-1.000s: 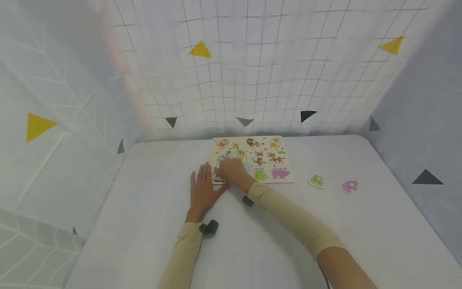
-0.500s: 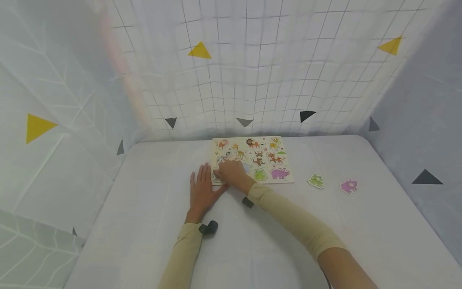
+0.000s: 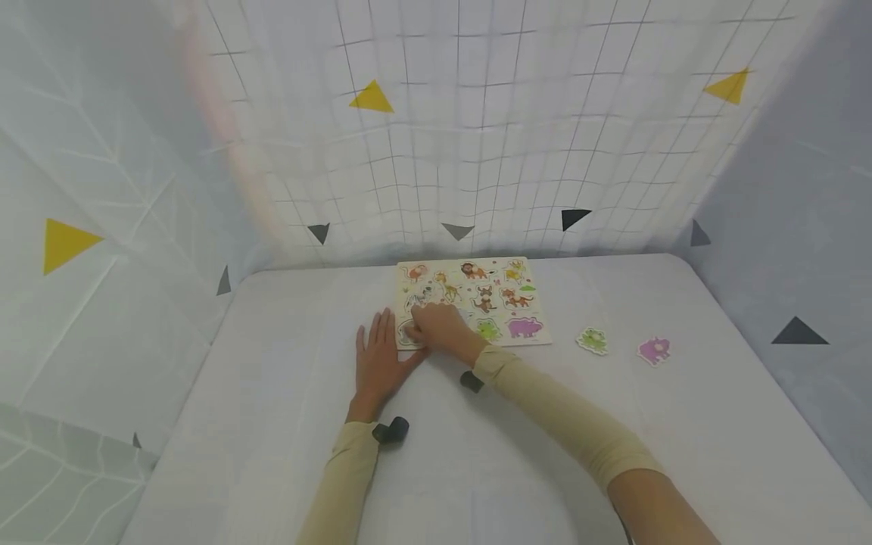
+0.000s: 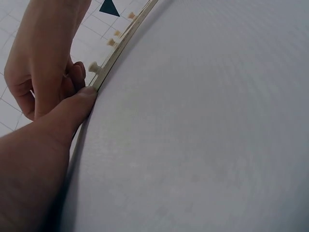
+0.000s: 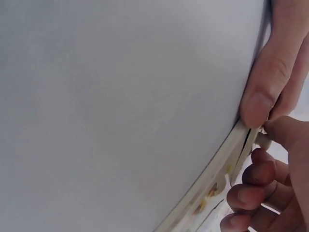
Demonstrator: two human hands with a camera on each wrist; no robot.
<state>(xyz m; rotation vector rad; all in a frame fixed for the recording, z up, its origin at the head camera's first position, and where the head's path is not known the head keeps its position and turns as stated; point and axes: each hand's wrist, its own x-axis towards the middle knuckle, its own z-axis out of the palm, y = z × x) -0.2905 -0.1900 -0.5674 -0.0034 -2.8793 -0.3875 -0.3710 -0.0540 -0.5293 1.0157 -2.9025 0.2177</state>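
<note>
A wooden animal puzzle board [image 3: 538, 309] lies at the back middle of the table. Over its lower left corner, my right hand [image 3: 443, 329] pinches the small peg [image 5: 263, 140] of a puzzle piece [image 3: 406, 338]; the hand covers much of that piece. The other fingers of this hand are curled in the right wrist view. My left hand [image 3: 381, 367] rests flat on the table against the board's left edge, fingers straight. Its thumb [image 4: 87, 93] presses on the near corner, right beside the right hand.
To the right of the board lie two loose pieces, a green frog [image 3: 593, 341] and a purple hippo [image 3: 655, 350]. More knobs [image 4: 112, 42] stand up from the board. A grid-patterned cloth [image 3: 463, 151] hangs behind the table.
My right hand has shifted slightly toward the near edge, uncovering more of the zebra picture. The left hand keeps its place at the board's corner. The head view has drifted a little.
</note>
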